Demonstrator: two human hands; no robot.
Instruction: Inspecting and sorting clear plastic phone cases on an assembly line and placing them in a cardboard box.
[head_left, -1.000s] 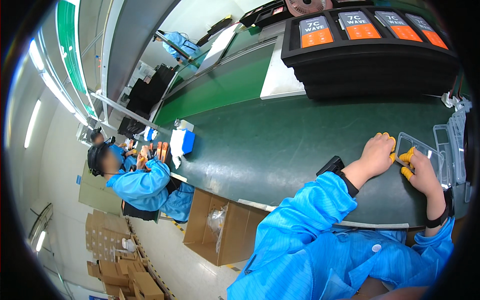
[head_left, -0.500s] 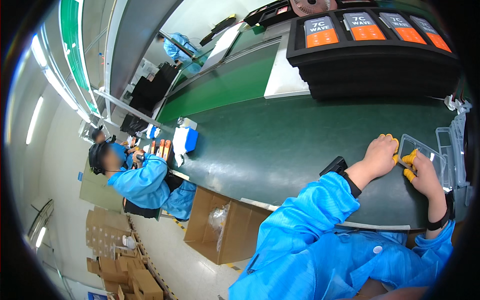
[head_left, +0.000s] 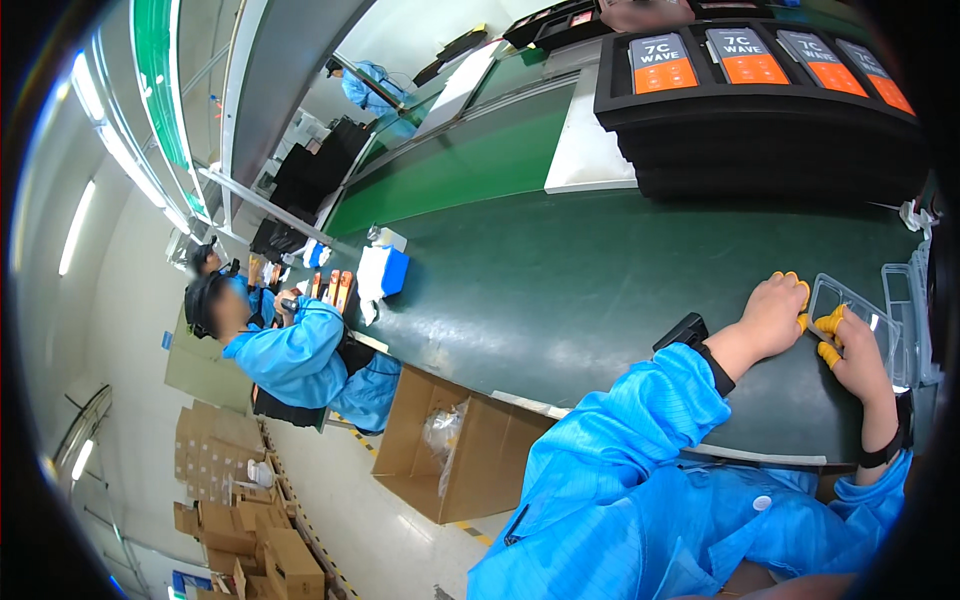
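My left hand (head_left: pixel 770 312) is at the right part of the green table, palm down, with yellow finger covers on its curled fingertips. Facing it, my right hand (head_left: pixel 858 352) has its thumb and fingers, also in yellow covers, drawn together. The fingertips of both hands almost meet over a small thing that I cannot make out, mostly hidden by the fingers. Just beyond the right hand lies a clear plastic tray (head_left: pixel 853 297), partly covered by that hand. More clear plastic trays (head_left: pixel 921 300) are stacked at the right edge.
Black foam trays (head_left: pixel 760 150) holding grey-and-orange boxes (head_left: pixel 663 64) are stacked at the far right. A blue-and-white box (head_left: pixel 394 274) stands on the green table (head_left: pixel 520 290). A co-worker in blue (head_left: pixel 290 345) sits at left, near an open cardboard carton (head_left: pixel 500 455).
The view has shifted slightly, so the scene sits a little farther right. Both hands keep nearly the same place; the grey edge seen between the fingertips is less visible now.
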